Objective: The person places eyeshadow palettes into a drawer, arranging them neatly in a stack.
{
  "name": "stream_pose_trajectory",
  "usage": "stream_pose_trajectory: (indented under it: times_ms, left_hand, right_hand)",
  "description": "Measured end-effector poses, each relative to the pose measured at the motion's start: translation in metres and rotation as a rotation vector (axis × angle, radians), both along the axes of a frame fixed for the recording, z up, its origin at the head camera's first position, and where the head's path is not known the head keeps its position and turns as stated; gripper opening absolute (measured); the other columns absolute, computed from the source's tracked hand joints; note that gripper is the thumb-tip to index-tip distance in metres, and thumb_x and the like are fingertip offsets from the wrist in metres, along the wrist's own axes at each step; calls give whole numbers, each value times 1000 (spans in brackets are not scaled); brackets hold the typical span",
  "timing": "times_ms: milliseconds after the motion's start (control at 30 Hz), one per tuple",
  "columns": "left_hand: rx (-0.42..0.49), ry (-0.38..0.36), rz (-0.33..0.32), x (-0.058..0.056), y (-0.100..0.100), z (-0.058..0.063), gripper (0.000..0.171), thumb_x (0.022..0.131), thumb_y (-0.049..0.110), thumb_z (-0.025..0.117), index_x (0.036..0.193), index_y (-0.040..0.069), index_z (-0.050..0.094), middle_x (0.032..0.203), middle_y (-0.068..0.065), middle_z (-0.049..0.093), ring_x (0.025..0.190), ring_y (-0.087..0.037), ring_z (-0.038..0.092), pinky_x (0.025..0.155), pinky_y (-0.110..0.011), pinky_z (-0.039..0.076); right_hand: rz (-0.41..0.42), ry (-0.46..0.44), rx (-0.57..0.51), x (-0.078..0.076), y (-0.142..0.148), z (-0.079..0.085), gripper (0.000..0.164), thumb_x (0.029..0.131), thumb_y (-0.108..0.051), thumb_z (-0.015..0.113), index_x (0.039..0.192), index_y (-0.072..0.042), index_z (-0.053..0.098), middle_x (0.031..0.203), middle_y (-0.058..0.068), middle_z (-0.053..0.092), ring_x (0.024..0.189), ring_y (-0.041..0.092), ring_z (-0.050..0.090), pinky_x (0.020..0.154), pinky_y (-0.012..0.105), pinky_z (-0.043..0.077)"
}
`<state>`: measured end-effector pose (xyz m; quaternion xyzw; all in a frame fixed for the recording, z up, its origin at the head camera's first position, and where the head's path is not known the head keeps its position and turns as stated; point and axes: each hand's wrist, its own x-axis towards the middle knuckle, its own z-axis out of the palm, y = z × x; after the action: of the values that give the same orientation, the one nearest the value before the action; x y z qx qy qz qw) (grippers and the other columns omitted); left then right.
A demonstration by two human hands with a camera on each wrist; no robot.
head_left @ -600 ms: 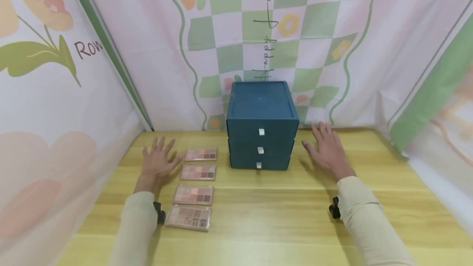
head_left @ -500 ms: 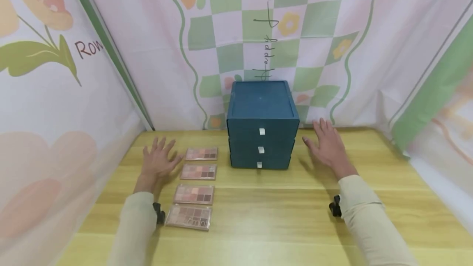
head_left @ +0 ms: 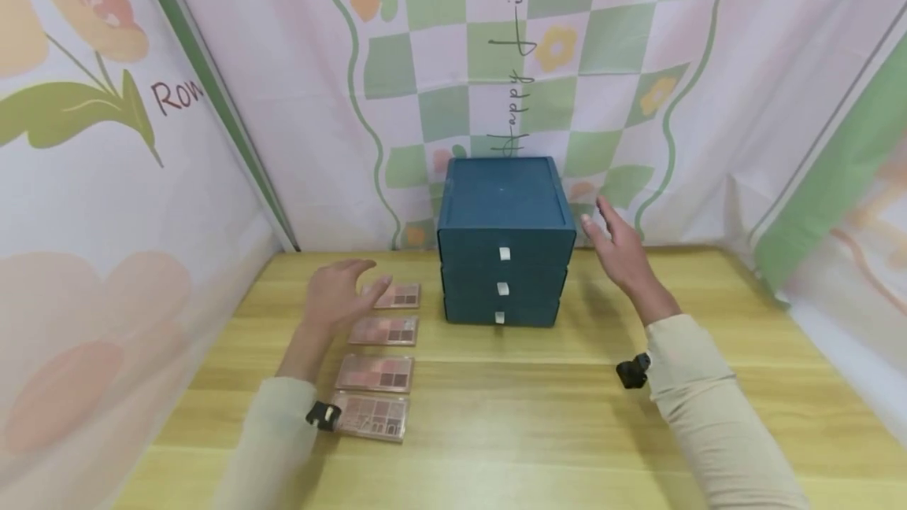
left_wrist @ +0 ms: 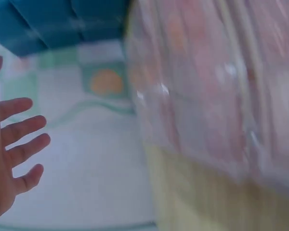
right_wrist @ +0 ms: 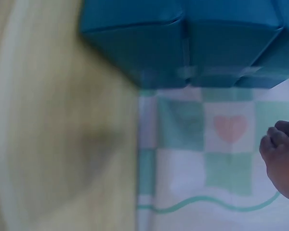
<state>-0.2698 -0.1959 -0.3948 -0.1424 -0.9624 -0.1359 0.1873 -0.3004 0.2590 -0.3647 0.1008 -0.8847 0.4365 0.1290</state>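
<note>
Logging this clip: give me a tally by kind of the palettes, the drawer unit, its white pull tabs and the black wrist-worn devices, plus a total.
Palettes: 4
Drawer unit: 1
White pull tabs: 3
Black wrist-worn devices: 2
Total: 10
</note>
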Motion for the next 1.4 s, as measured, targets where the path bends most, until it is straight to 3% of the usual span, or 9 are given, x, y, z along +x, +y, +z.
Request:
stream_pose_trajectory:
  times_ms: [133,233,367,533,733,933,1067,1200,1400]
  left_hand:
    - [189,82,-82,11,29,8,45,95,48,61,117,11,75,115,-10,78,106,-32,74,94,-50,57]
    - [364,71,-173,18,54,9,36,94,39,65,112,10,77,102,-7,80,94,-27,76,84,-45,60]
    - [558,-103,-286,24,85,9,29,98,34,64,111,12,77,98,-5,80,86,-21,74,76,-38,61]
    - [792,-424,-381,21,120,12,34,100,33,62,118,6,73,110,-14,77,99,-30,74,93,-50,58]
    - [1003,-693,-367,12,159,16,40,103,35,56,125,5,70,116,-17,75,91,-15,76,101,-53,55]
    - [1223,-847,-306,9,184,18,46,100,45,58,127,8,70,111,-9,77,80,-5,72,91,-37,61]
    - [1371,-868,-310,9,191,21,50,102,47,54,126,5,69,106,-5,77,82,-7,73,81,-26,61]
    - [1465,-838,-294,7,197,24,50,104,44,52,122,1,70,97,-2,77,84,-8,73,82,-24,61]
    - [1520,-787,-230,7,205,28,40,104,35,55,113,-1,73,83,2,74,80,-8,73,80,-24,61]
  right_hand:
    - [61,5,-96,-2,-9,16,67,108,-44,35,162,-9,18,168,19,21,155,43,22,127,58,20]
    - [117,-23,-132,-5,-13,26,66,108,-40,39,162,-6,20,169,19,22,156,40,21,127,57,18]
    - [194,-134,-129,-9,-15,35,74,106,-40,45,163,-8,10,172,13,8,160,35,10,129,55,15]
    - [217,-212,-74,-17,-16,40,77,105,-34,48,164,-13,3,173,9,-2,161,32,2,129,54,15]
    - [228,-208,-92,-19,-16,41,74,105,-28,49,163,-12,7,173,8,0,161,31,4,129,54,16]
    - [233,-187,-149,-17,-22,40,73,103,-24,54,162,-9,15,172,10,9,160,30,10,128,50,20]
    - [229,-178,-161,-18,-26,40,72,102,-24,56,162,-10,18,172,9,12,160,29,12,128,48,21]
    - [222,-171,-168,-18,-27,41,72,101,-25,57,162,-11,20,172,8,14,160,27,14,128,46,21]
    - [211,-160,-167,-19,-26,42,72,101,-25,58,161,-13,22,171,6,17,159,27,17,114,7,32]
